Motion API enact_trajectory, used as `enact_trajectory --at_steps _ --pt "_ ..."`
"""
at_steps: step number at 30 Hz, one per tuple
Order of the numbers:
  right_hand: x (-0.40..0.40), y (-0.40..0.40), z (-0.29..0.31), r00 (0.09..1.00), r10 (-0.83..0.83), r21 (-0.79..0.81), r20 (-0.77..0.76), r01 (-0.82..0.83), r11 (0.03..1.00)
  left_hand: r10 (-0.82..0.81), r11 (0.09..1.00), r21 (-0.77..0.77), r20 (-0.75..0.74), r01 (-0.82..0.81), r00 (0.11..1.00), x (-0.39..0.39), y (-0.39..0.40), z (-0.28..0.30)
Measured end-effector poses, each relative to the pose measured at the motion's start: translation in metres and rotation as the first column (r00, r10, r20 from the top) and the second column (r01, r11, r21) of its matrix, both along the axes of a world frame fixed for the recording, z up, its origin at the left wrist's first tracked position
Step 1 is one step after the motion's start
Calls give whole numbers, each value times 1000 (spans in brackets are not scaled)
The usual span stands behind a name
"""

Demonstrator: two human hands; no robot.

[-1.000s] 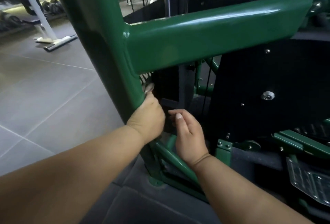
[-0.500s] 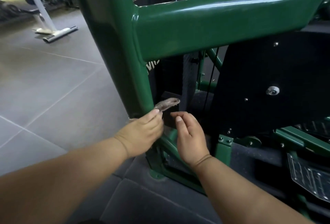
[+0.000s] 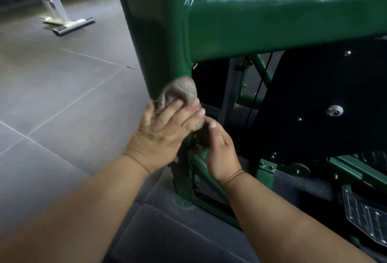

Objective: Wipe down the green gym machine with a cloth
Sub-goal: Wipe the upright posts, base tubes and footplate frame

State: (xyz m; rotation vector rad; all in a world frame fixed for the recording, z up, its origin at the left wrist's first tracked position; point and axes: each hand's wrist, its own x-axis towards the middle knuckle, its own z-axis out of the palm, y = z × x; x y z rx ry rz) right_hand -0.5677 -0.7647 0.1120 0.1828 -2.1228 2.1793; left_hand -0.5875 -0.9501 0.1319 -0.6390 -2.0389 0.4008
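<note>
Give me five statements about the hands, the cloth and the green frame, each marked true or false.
1. The left hand presses a grey cloth against the green upright post. True.
2. The right hand grips the cloth. False: it holds nothing.
3. The horizontal green beam joins the post above the cloth. True.
4. The cloth is bright blue. False: it is grey.
5. The machine stands on grass. False: the floor is tiled.
</note>
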Motion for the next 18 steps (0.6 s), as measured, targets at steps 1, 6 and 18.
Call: enact_trajectory --at_steps 1,6,18 --pt "0 -3 1 999 4 -62 38 -2 998 7 990 140 7 -8 1000 0 6 3" --pt "-3 -9 6 999 39 9 21 -39 999 -268 368 927 174 -66 948 -2 36 4" --pt "-19 -27 -3 998 40 108 -55 -34 994 -401 -103 959 203 -264 893 -10 44 -53"
